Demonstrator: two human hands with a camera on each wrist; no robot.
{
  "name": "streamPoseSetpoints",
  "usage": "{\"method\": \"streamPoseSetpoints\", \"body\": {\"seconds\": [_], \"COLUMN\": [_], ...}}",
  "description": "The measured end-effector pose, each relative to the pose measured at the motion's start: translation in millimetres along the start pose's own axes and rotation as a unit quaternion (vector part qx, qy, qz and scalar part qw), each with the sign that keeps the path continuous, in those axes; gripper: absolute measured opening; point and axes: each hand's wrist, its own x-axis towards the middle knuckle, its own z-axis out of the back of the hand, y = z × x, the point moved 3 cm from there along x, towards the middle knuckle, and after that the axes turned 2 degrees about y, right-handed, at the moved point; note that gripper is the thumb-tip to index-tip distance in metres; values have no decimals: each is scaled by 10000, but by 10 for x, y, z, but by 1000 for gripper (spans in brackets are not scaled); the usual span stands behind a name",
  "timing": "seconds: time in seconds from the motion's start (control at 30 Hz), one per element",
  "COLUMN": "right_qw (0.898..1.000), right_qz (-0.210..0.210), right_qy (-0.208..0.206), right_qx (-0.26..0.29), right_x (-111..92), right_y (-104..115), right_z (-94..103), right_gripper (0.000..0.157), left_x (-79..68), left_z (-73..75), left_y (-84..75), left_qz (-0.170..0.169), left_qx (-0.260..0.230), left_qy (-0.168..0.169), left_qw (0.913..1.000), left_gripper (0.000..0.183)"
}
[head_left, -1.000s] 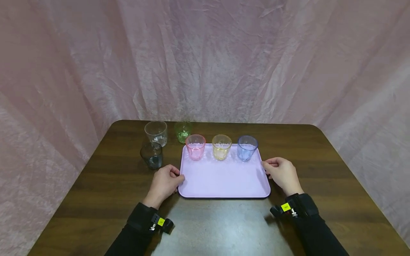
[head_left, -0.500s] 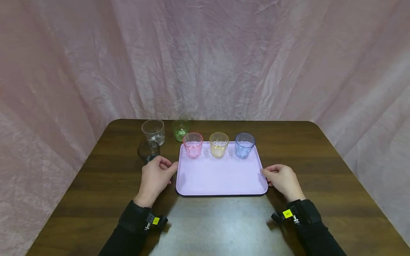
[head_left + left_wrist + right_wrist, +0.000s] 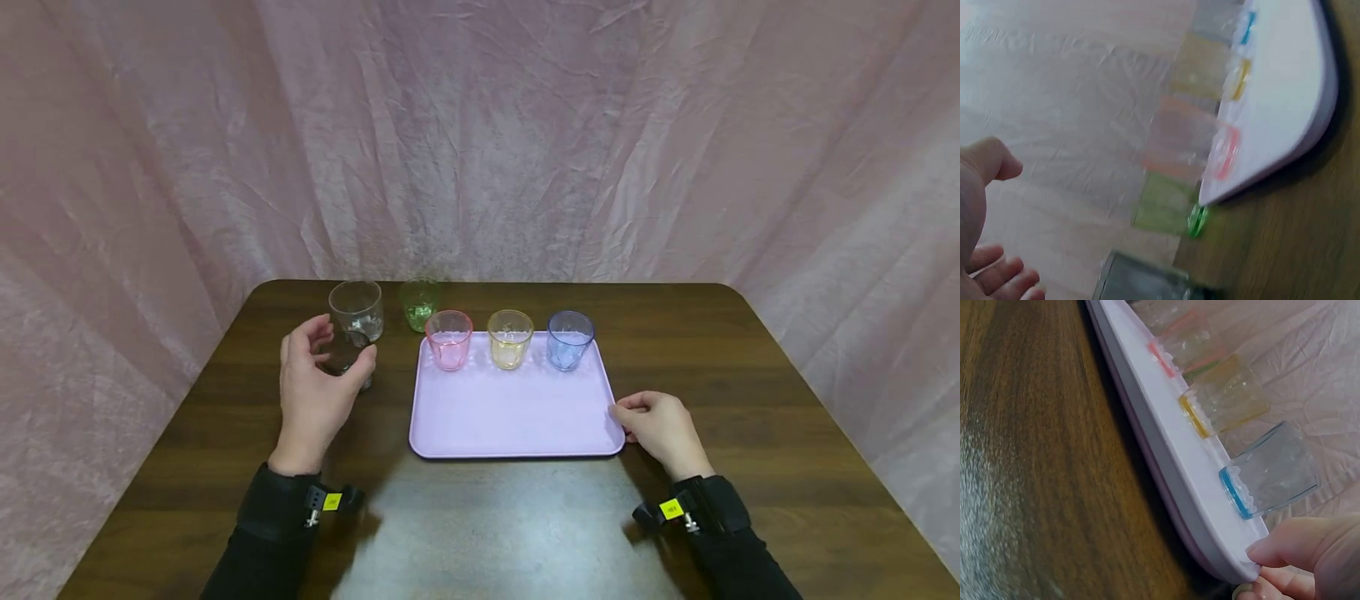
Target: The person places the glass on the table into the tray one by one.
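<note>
Hanging at 12 o'clock: pink curtain (image 3: 480, 142). Brown worktop (image 3: 750, 400) below it, lilac tray (image 3: 510, 417) mid-worktop. Left hand (image 3: 313, 387) at tray's 9 o'clock, fingers and thumb spread beside dark glass (image 3: 1138, 281), gap between in left wrist view. Right hand (image 3: 662, 425) pinches tray rim at 3. Clear glass (image 3: 360, 312) at tray's 10, on worktop. Pink glass (image 3: 450, 350), yellow glass (image 3: 510, 350), blue glass (image 3: 567, 348) stand on tray at 11, 12, 1. Green glass (image 3: 420, 310) on worktop, just beyond pink.

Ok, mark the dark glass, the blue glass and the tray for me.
Dark glass (image 3: 347, 353): head view, on its side wall.
Blue glass (image 3: 1277, 470): right wrist view, on its side wall.
Tray (image 3: 517, 414): head view, on its bare floor.
</note>
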Motion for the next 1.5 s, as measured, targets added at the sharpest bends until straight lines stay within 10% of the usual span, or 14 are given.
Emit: {"method": "streamPoseSetpoints", "body": {"seconds": [0.33, 0.77, 1.5], "right_qw": [10000, 10000, 9999], "right_qz": [11, 28, -114], "right_qy": [-17, -73, -67], "right_qx": [-14, 18, 21], "right_x": [-19, -10, -16], "right_y": [1, -22, -24], "right_z": [-7, -46, -43], "right_gripper": [26, 26, 27], "left_x": [41, 20, -4], "left_z": [-7, -126, -173], "left_y": [447, 823, 970], "left_qz": [1178, 1410, 1623], "left_qx": [119, -8, -284], "left_qy": [994, 1499, 1633], "left_qw": [9880, 9786, 9727], "left_gripper": [108, 102, 82]}}
